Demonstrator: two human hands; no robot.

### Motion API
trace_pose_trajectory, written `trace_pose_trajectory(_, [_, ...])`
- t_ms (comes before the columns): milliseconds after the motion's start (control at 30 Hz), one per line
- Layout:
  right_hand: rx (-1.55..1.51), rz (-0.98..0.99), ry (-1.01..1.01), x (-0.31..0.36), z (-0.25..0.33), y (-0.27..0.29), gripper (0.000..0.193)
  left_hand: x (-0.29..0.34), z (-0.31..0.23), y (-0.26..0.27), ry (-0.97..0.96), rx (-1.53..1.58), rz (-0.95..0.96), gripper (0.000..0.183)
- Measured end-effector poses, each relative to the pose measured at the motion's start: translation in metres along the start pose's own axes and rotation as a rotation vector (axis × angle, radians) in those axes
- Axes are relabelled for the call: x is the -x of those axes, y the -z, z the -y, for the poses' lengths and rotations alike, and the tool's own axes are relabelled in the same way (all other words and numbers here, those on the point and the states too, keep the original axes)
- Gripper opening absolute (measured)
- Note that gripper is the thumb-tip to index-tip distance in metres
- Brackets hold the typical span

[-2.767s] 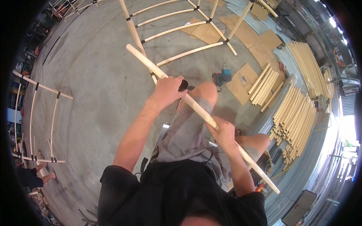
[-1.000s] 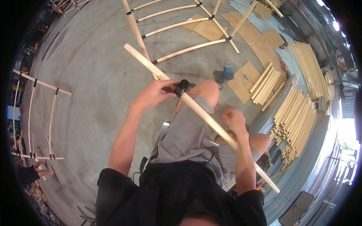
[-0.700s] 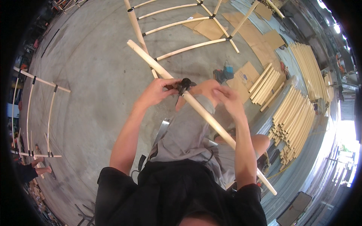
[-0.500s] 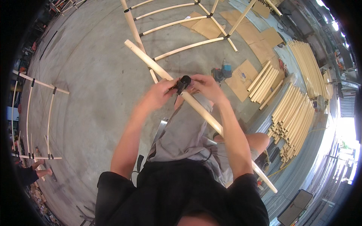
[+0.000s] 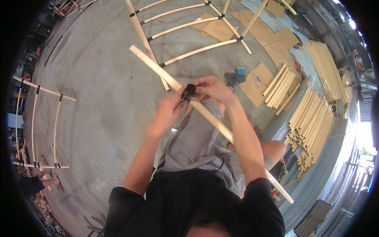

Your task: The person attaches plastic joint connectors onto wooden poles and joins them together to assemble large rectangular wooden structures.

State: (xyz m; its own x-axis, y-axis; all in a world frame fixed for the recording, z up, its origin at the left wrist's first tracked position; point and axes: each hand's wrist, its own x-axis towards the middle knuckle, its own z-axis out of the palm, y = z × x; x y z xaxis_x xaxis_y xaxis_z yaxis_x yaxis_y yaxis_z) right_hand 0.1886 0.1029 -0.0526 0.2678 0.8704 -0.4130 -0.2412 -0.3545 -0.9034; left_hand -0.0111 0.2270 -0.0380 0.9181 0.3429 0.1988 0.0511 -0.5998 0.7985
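A long cream-coloured pole (image 5: 215,121) lies slantwise across my lap, its far end out over the floor at the upper left. Around its middle sits a black pipe joint (image 5: 188,92), with a round end facing up. My left hand (image 5: 170,106) is closed on the near-left side of this joint, thumb and fingers against it. From the right, my right hand (image 5: 213,88) pinches the joint's other side with bent fingers. The fingertips partly hide where joint and pole meet.
A frame of cream poles and black joints (image 5: 189,54) stands ahead; another frame (image 5: 59,106) is at left. A cordless power tool (image 5: 236,75) sits on the floor beside cardboard (image 5: 257,85). Stacked poles (image 5: 310,126) lie at right. Another person (image 5: 35,185) is at far left.
The black joint's round end has tipped slightly and sits a little lower left. My left hand has shifted its grip around the joint, while my right hand stays at its right side.
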Motion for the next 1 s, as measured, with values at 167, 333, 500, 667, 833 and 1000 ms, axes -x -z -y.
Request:
trace_pose_trajectory(167, [0.040,-0.026,-0.024,0.010,0.012,-0.009,0.023,0.012,-0.013,-0.017,0.099,0.170,-0.104,0.069])
trace_pose_trajectory(333, [0.103,-0.025,-0.028,0.014,0.020,-0.013,0.025,0.013,-0.003,-0.020,0.103,0.291,-0.080,0.072])
trace_pose_trajectory(500, [0.143,-0.042,-0.019,0.016,0.017,-0.009,0.021,0.007,0.000,-0.010,0.062,0.145,0.005,0.070])
trace_pose_trajectory(667, [0.146,-0.068,-0.024,0.017,0.015,-0.009,0.019,0.007,0.005,-0.008,0.046,0.095,0.034,0.067])
trace_pose_trajectory(833, [0.163,-0.075,-0.018,0.019,0.009,-0.003,0.021,0.002,0.003,-0.006,0.085,0.152,0.101,0.063])
trace_pose_trajectory(1000, [0.255,-0.177,-0.052,0.024,0.018,-0.014,0.023,-0.011,0.026,0.018,0.172,0.414,0.257,0.053])
